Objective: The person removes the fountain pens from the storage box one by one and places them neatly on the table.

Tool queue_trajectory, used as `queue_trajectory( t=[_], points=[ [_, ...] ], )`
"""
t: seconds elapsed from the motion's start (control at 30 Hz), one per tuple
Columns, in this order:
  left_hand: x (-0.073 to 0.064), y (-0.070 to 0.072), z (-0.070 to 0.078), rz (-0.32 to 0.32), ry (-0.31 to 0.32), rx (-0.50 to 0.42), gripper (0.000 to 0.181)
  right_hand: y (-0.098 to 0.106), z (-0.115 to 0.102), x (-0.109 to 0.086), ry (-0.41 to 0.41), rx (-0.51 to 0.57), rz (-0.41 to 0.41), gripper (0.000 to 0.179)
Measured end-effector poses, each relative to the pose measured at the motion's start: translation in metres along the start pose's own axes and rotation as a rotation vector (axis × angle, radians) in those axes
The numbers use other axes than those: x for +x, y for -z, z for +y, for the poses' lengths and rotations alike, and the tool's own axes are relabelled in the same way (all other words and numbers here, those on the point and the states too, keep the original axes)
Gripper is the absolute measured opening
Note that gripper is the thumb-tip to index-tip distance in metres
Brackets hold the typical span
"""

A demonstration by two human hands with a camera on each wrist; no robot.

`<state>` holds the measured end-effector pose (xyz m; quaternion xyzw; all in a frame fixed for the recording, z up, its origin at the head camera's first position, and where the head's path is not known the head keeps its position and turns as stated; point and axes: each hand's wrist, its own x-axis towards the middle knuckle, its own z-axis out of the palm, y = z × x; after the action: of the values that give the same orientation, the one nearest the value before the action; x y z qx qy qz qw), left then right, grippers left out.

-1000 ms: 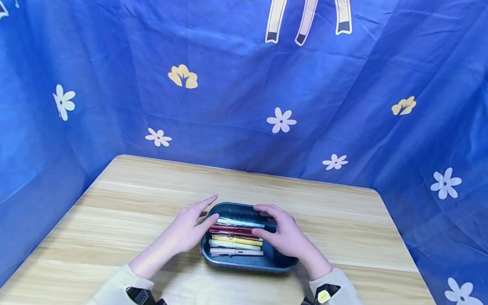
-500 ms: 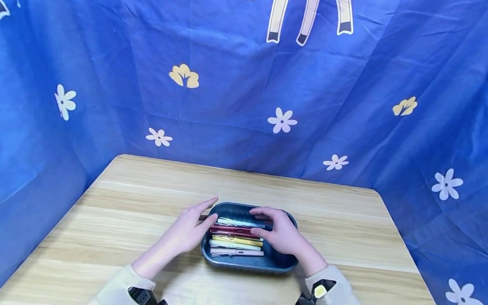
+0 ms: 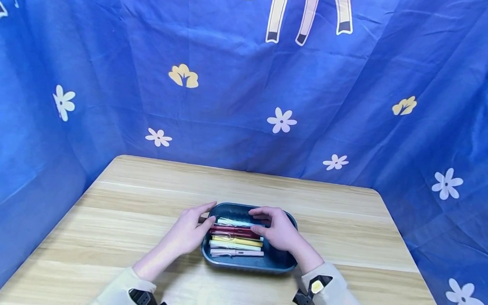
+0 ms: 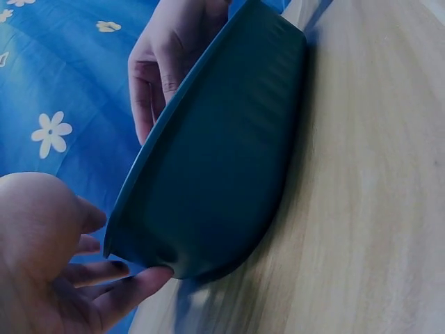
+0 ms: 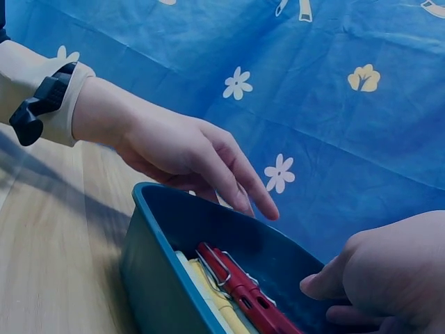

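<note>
A dark teal oblong box (image 3: 249, 267) stands on the table with several capped pens lying side by side in it. Among them are dark red pens (image 3: 239, 233), a yellow pen (image 3: 244, 241), a pale grey pen (image 3: 238, 252) and a pale blue pen (image 3: 241, 223). My left hand (image 3: 186, 230) is at the box's left end, its thumb by the rim and a fingertip against the outer wall (image 4: 215, 153). Over the right part of the box is my right hand (image 3: 281, 229), loosely bent, thumb tip above the red pens' right ends. Its lower fingers are partly hidden.
The light wood table (image 3: 141, 188) reaches out on all sides of the box. Behind and beside it hangs a blue cloth (image 3: 230, 100) with white flowers. Each sleeved wrist carries a small black camera, one left camera (image 3: 148, 300) and one right camera (image 3: 311, 292).
My right hand has shifted slightly left over the pens. The left hand's fingers have come down a little toward the rim. Box and pens stay in place.
</note>
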<state>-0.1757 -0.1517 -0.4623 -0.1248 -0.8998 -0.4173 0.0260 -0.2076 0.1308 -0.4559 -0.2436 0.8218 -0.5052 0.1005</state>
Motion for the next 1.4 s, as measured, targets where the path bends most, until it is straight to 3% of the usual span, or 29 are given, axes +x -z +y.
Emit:
queue_trajectory(
  t=[0.37, 0.67, 0.87, 1.4],
  points=[
    [0.000, -0.003, -0.001, 0.011, 0.043, -0.028, 0.048, -0.003, 0.001, 0.006, -0.015, 0.003, -0.001, 0.034],
    [-0.001, -0.004, -0.001, 0.014, 0.047, -0.055, 0.049, -0.006, 0.001, 0.012, -0.040, -0.013, -0.016, 0.034],
    [0.000, -0.003, 0.001, 0.021, 0.032, -0.023, 0.049, -0.008, 0.002, 0.015, -0.065, -0.030, -0.023, 0.032],
    [0.000, -0.004, -0.001, 0.032, -0.005, 0.033, 0.049, -0.017, 0.007, 0.018, -0.073, -0.204, -0.035, 0.026]
  ],
)
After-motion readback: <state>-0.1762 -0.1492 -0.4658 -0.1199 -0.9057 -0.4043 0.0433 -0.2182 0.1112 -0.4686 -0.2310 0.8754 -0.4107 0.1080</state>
